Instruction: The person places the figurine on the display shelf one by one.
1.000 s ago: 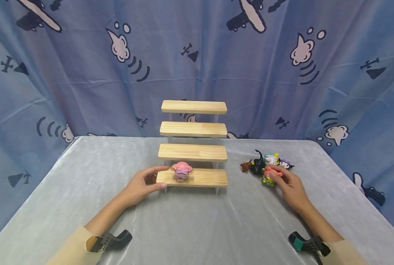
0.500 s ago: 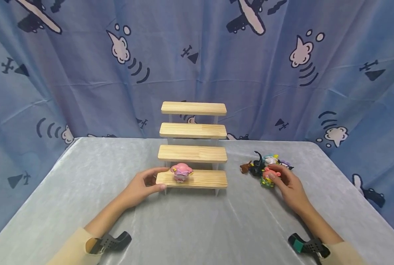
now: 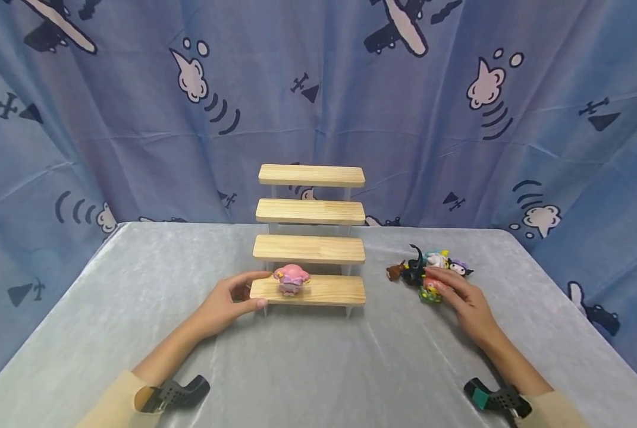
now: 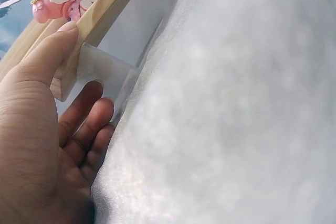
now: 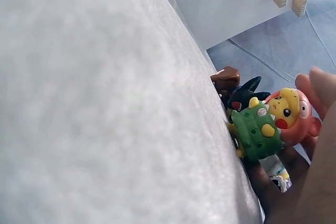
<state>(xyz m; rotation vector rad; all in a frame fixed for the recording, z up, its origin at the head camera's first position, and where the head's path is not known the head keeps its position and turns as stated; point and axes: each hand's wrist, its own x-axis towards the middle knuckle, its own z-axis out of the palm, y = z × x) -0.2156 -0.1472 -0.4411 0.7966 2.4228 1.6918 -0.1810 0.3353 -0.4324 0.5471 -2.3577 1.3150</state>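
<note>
My left hand (image 3: 223, 304) holds the left end of the wooden step display stand (image 3: 336, 289), thumb on the lowest board and the other fingers curled below beside its clear support (image 4: 105, 64). On that board stands a figurine in a pink hood (image 3: 291, 279); the left wrist view shows its white face. To the right, my right hand (image 3: 468, 303) grips a yellow-faced figurine with a pink hood and green spiked body (image 5: 258, 129), upright at the table surface. Fingers hide part of the hood in the head view.
Beside the right hand cluster a brown figurine (image 3: 395, 272), a black one with a curved tail (image 3: 413, 272), a white and teal one (image 3: 436, 259) and a purple-hooded one (image 3: 459, 267). A patterned blue curtain (image 3: 318, 77) hangs behind the grey-covered table (image 3: 318, 368).
My right hand has shifted slightly over the green-bodied figurine, its fingers now covering more of the pink hood. The left hand stays on the stand.
</note>
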